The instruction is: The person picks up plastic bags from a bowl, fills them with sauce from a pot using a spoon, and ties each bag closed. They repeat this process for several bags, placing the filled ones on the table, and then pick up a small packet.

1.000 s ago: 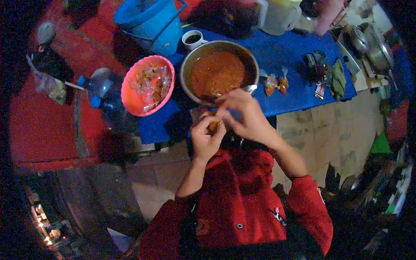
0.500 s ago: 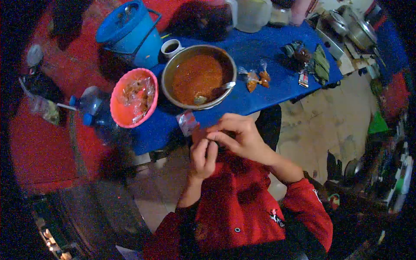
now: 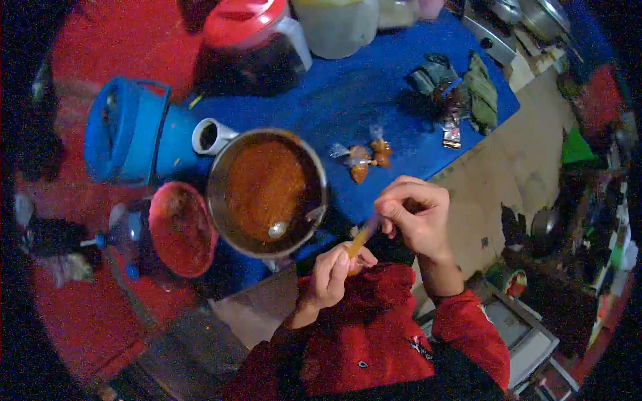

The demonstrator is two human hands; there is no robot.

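A small, narrow plastic bag, yellowish and see-through at its upper end, is stretched between my hands. My left hand is closed around its lower part, where an orange patch shows under the fingers. My right hand pinches the upper end between thumb and fingers. Left of my hands stands a metal pot of reddish-brown sauce or paste, with a spoon in it. Two small tied bags with orange-brown filling lie beyond my hands on the blue table.
A white cup of dark liquid and a blue bucket stand past the pot. Beside it is a pink basin. A red-lidded jug is at the back of the blue table. Dark and green wrappings lie at the right end.
The view has turned and shifted, so the pot appears lower and further left. My hands, close together before, are now apart with the bag pulled between them; my right hand is raised.
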